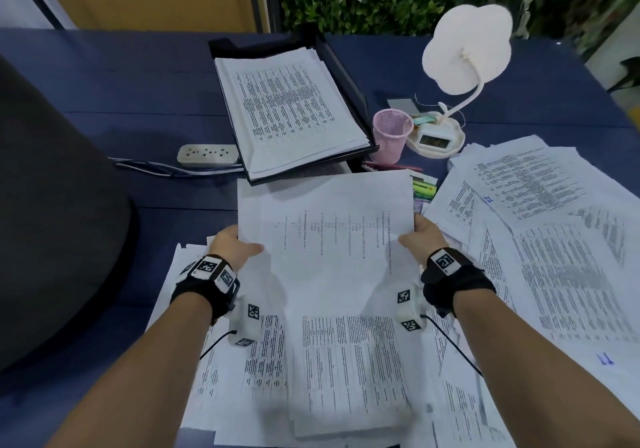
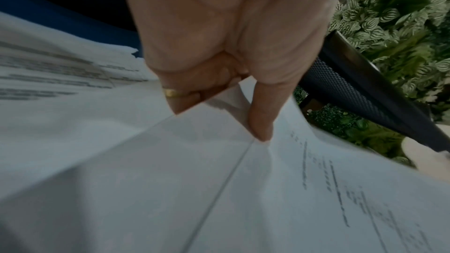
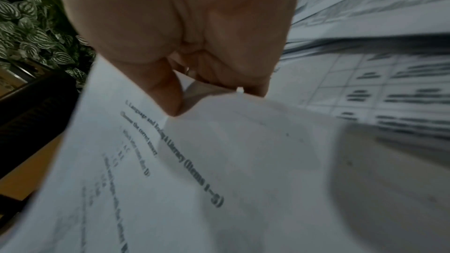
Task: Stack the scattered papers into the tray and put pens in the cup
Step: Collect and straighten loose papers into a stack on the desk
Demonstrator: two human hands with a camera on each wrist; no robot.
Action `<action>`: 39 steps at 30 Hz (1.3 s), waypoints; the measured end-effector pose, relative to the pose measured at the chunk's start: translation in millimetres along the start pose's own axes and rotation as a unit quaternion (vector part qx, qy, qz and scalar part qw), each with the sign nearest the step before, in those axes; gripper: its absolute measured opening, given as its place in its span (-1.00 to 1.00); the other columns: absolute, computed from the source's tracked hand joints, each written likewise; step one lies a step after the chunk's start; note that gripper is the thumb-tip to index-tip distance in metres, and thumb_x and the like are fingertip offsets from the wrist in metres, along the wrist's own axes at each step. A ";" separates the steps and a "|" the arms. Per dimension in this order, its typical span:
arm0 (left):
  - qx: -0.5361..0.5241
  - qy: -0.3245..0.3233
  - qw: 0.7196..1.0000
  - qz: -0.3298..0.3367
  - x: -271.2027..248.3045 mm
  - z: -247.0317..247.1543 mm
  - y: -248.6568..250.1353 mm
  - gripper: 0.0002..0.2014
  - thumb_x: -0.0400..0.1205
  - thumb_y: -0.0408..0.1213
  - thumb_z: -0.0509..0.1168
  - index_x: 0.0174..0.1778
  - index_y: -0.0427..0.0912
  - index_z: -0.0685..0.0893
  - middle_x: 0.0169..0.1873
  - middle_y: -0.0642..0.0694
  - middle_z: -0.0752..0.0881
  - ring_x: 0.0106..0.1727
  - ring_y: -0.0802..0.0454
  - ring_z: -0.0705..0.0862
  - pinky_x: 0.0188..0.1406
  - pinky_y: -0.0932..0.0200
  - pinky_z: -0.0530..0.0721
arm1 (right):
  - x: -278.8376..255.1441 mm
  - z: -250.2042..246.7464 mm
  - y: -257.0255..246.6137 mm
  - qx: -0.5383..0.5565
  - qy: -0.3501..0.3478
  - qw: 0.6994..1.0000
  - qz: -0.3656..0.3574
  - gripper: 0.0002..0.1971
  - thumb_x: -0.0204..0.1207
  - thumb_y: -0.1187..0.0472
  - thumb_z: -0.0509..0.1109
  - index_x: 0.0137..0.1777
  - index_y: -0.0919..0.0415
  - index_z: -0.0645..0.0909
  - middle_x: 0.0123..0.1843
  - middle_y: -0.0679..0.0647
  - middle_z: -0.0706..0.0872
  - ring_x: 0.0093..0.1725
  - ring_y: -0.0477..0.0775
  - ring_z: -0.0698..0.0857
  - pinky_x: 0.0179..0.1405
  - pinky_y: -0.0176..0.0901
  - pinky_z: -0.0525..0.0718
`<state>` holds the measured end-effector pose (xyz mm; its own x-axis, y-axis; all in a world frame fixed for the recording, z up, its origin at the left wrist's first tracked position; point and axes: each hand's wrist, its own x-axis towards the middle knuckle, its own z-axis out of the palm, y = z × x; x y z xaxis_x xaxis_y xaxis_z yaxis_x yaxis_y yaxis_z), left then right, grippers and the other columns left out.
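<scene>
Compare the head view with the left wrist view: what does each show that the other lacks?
Only the head view shows the pink mesh cup, the white lamp, the power strip, the right hand and the scattered papers on the right. Only the left wrist view shows a gold ring and the fingers curled under the sheet. Both share the left hand, its thumb on top of the held sheet, and the black tray.

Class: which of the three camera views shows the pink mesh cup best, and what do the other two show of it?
The head view: the pink mesh cup stands whole and upright beside the black tray. Neither wrist view shows the cup; each shows only a hand pinching the held sheet.
</scene>
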<state>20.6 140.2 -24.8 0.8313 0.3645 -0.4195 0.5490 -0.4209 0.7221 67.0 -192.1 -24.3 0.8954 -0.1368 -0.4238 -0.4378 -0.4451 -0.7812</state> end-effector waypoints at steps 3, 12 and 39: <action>-0.037 -0.040 0.998 0.014 -14.3 1.6 -6.4 -0.73 0.45 -0.47 0.48 0.01 -0.13 0.66 -0.01 -0.15 0.78 -0.06 -0.08 0.74 0.08 0.02 0.69 | -14.3 -6.4 7.4 0.024 -0.012 1.000 0.007 -0.69 0.48 0.43 0.36 0.19 0.16 0.60 0.11 0.13 0.71 0.10 0.17 0.69 0.26 0.10 0.63; -0.140 -0.028 0.986 0.082 -53.1 -2.2 1.8 -0.69 0.52 -0.54 0.39 0.18 -0.30 0.64 -0.10 -0.08 0.76 -0.18 0.16 0.71 -0.32 0.41 0.66 | -43.7 -21.1 21.1 0.135 0.026 0.990 -0.013 -0.79 0.56 0.31 0.36 0.09 -0.01 0.63 0.11 0.10 0.74 0.16 0.21 0.69 0.26 0.07 0.60; -0.301 0.043 0.930 0.207 -93.2 -29.1 83.0 -0.81 0.61 -0.44 0.33 0.12 -0.24 0.69 0.03 -0.14 0.78 0.06 -0.07 0.76 0.07 0.03 0.72 | -68.7 -34.3 -50.9 0.260 -0.062 0.954 -0.134 -0.77 0.50 0.46 0.38 0.00 0.11 0.67 -0.13 -0.02 0.81 -0.19 -0.05 0.74 -0.09 -0.12 0.66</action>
<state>-13.9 95.4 90.2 0.9361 0.3516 -0.0098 0.0132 -0.0075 0.9999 30.6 -190.3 60.3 0.9786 0.0406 -0.2018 -0.2038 0.0547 -0.9775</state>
